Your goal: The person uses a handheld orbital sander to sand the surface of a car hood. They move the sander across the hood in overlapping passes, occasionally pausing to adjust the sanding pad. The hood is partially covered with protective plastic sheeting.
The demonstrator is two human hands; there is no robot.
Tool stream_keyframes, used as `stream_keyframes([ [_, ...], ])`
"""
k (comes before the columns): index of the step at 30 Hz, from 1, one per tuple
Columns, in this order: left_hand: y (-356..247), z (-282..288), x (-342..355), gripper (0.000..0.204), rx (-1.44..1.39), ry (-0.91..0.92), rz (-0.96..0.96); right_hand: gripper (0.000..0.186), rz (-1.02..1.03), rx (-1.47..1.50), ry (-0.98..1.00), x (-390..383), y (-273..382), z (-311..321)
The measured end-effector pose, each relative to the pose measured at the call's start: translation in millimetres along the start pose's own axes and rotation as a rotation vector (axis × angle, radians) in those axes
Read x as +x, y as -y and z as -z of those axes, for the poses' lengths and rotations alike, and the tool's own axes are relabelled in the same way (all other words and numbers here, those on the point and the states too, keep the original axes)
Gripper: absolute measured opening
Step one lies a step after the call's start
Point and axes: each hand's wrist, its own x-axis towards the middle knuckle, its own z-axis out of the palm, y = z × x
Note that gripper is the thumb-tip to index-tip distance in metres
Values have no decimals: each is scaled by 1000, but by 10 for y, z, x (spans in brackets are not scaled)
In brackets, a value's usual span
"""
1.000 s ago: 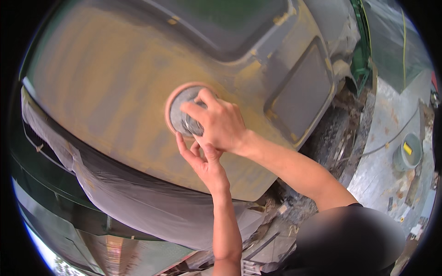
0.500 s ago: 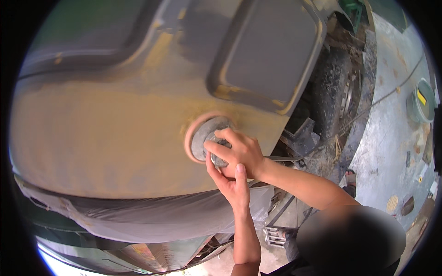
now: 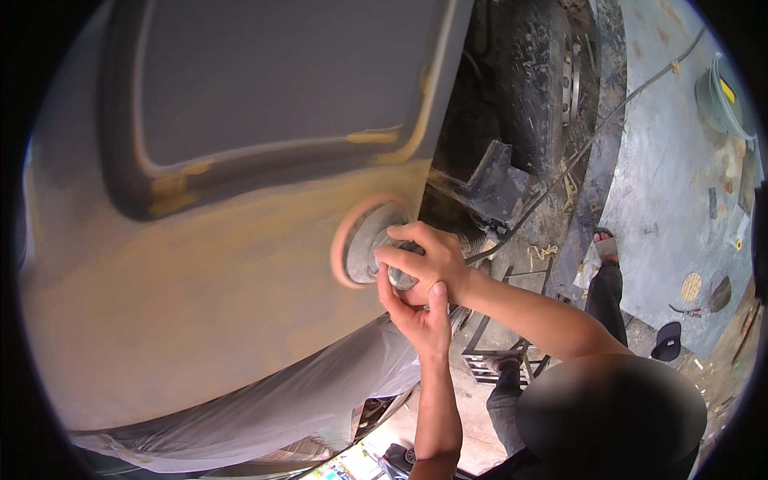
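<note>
A round grey power sander (image 3: 362, 250) with a pinkish-orange pad rests against a large curved body panel (image 3: 208, 296), close to the panel's right edge. Grey and yellowish-brown patches cover the panel, with yellow streaks around a recessed grey section (image 3: 280, 80) above the tool. My right hand (image 3: 436, 258) is wrapped over the sander's body, fingers bent around its top. From below, my left hand (image 3: 418, 322) cups the sander and meets the right wrist; its thumb points up. The fingers hide part of the tool.
A dark hose (image 3: 592, 140) runs from near the sander to the upper right. Beyond the panel edge lie dirty metal parts (image 3: 500, 180). A black metal frame (image 3: 488, 364) stands below. Plastic sheeting (image 3: 264, 412) hangs under the panel. A bucket (image 3: 714, 100) and cap (image 3: 666, 342) lie rightward.
The sander has moved right along the panel with both hands on it, nearer the edge. The view has shifted too, showing more of the floor and the metal frame.
</note>
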Motion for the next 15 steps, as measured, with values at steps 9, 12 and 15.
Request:
stream_keyframes([
  [9, 472, -482, -173, 83, 95, 166, 65, 60, -121, -10, -106, -582, -745, 111],
  [12, 523, -491, -170, 84, 112, 164, 55, 59, -107, 4, -95, -607, -781, 102],
  [15, 423, -388, -122, 84, 62, 123, 36, 59, -93, 45, -70, -441, -599, 109],
])
